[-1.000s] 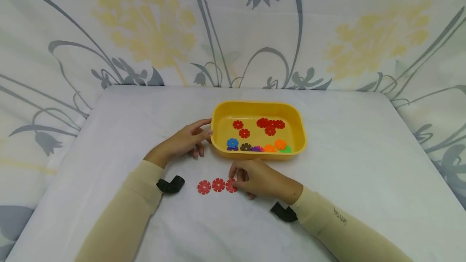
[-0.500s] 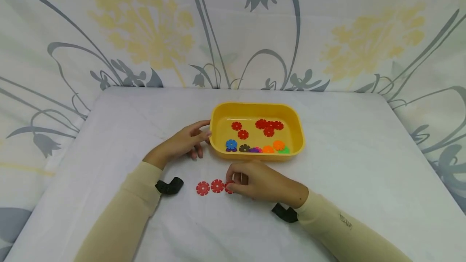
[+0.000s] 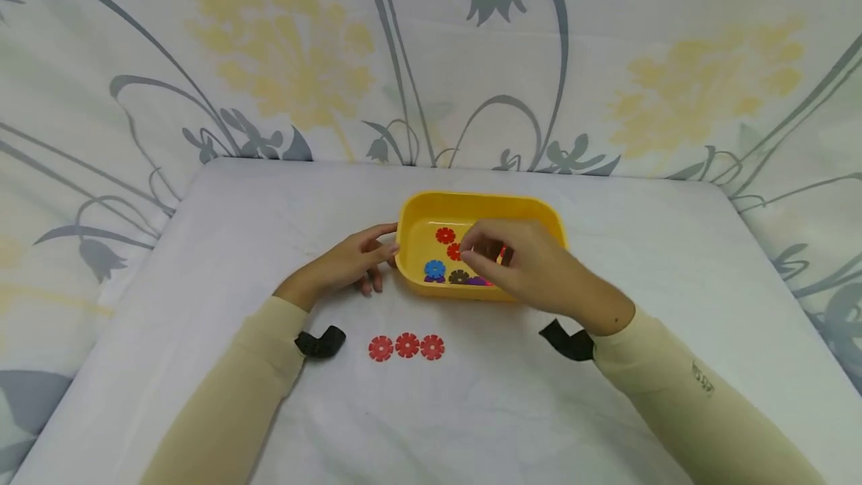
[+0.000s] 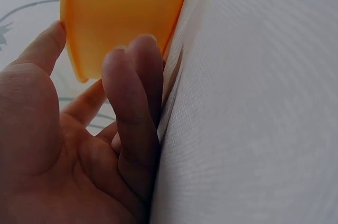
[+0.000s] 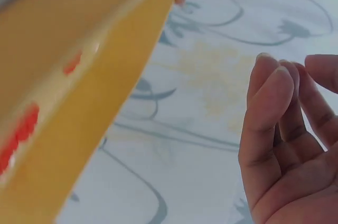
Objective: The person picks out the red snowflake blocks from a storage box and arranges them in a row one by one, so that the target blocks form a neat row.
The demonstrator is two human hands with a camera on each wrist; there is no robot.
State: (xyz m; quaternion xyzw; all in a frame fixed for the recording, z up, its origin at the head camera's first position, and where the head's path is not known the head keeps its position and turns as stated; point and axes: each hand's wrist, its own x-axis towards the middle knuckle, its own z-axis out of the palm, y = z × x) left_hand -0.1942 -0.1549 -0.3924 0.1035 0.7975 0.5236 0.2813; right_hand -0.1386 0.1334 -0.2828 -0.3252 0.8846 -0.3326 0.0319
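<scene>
Discs (image 3: 407, 339), three red ones in a row, lie flat on white cloth (image 3: 417, 418) nearest the person. Beyond them the right hand (image 3: 542, 264), fingers loosely bent and holding nothing, hovers over a yellow tray (image 3: 438, 290), hiding some contents but leaving two red pieces (image 3: 445, 235), a blue one (image 3: 435, 269) and dark and purple ones visible. The left hand (image 3: 346, 262), fingers relaxed, touches the tray's left end, and flower-printed fabric (image 3: 438, 58) rises behind.
</scene>
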